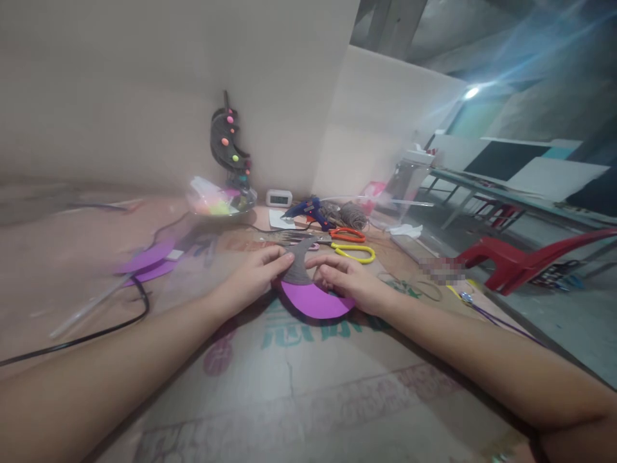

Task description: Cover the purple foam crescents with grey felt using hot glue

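A purple foam crescent lies on the printed cardboard sheet in front of me, with a grey piece laid over its upper part. My left hand presses its fingertips on the grey piece from the left. My right hand rests on the crescent's right side, fingers curled against the grey piece. Both hands pinch or press the two pieces together.
Behind lie yellow-handled scissors, orange-handled scissors, a blue glue gun, a twine ball, a small clock and a bowl of bright bits. More purple foam and a black cable are at left. A red chair stands right.
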Demonstrator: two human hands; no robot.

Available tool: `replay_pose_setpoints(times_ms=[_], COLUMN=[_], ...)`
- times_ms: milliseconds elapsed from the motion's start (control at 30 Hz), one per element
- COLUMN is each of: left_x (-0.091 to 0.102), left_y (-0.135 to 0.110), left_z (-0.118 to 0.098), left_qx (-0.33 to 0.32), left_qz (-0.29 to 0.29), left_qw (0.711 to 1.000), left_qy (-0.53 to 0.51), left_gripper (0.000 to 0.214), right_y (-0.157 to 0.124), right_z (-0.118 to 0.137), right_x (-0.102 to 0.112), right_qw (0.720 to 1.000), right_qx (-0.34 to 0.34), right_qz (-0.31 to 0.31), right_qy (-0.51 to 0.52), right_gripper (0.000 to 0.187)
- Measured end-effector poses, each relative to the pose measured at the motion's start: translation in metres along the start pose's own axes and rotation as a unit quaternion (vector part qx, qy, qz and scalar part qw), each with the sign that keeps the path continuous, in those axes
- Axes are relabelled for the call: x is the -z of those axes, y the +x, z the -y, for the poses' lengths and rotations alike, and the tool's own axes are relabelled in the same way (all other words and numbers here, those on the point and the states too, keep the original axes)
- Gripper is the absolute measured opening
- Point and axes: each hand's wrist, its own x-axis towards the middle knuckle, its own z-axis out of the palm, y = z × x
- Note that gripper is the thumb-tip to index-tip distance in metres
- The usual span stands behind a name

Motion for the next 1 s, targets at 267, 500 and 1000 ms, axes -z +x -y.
replay_pose_setpoints(times_ms=[267, 500, 1000], left_x=[0.001, 0.001, -0.003], left_y=[0.001, 0.000, -0.002], left_z=[0.006, 0.003, -0.004], left_qx=[0.003, 0.024, 0.007], left_qz=[0.015, 0.000, 0.003], left_qw=[1.000, 1.000, 0.994], left_qy=[-0.004, 0.013, 0.106], left_gripper=[0.030, 0.033, 0.036], right_y=[0.004, 0.004, 0.008], right_z=[0.001, 0.005, -0.006], right_x=[0.003, -0.008, -0.009], right_qw=[0.999, 0.996, 0.975], right_qx=[-0.038, -0.053, -0.039], right_qz=[0.021, -0.004, -0.021], right_qy=[-0.020, -0.074, -0.216], right_gripper=[0.031, 0.039, 0.032])
